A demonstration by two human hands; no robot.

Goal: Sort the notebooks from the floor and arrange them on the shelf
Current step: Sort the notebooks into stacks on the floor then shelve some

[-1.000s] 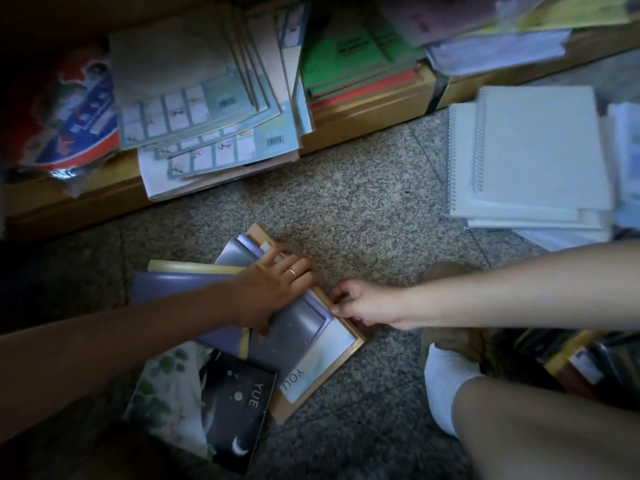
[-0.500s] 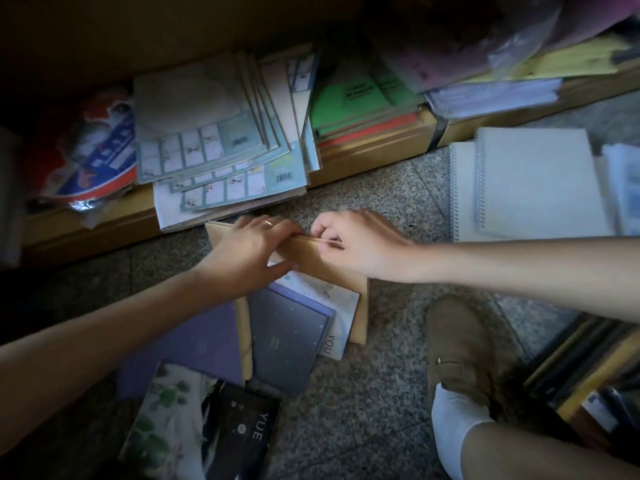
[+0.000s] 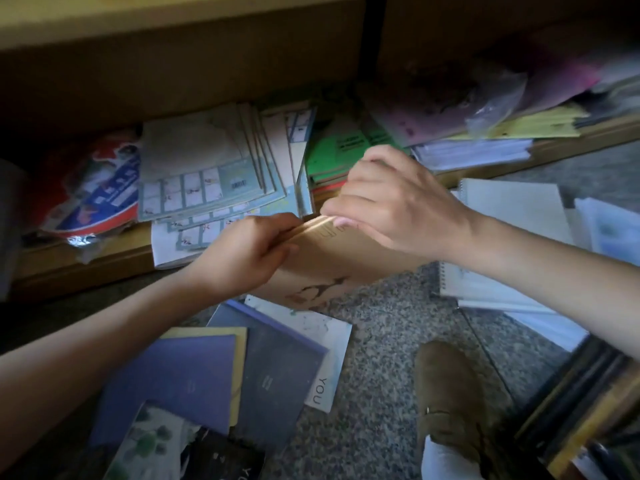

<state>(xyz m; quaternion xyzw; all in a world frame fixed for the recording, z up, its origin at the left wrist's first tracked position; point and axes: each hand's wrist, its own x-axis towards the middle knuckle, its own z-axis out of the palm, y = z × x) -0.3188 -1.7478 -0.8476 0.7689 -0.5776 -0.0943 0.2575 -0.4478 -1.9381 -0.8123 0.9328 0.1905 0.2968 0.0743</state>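
A brown kraft-paper notebook (image 3: 332, 268) is lifted off the floor, tilted, just in front of the low wooden shelf (image 3: 114, 261). My left hand (image 3: 249, 251) grips its left top edge, and my right hand (image 3: 391, 206) pinches its right top edge. Below it on the floor lie a purple notebook (image 3: 173, 379), a dark grey one (image 3: 277, 379), a white one marked "YOU" (image 3: 325, 365), a leaf-patterned one (image 3: 145, 445) and a black one (image 3: 221, 459). On the shelf lie a fanned pile of pale blue notebooks (image 3: 207, 174) and green ones (image 3: 339, 147).
White spiral notebooks (image 3: 512, 209) are stacked on the granite floor at right. A red and blue packet (image 3: 93, 188) sits at the shelf's left. Pink and yellow papers (image 3: 519, 123) fill the shelf's right. My brown shoe (image 3: 450, 393) rests at lower right, beside dark books (image 3: 588, 410).
Both hands pulled the brown notebook out from under the floor pile and lifted it toward the shelf. The view has moved closer to the shelf.
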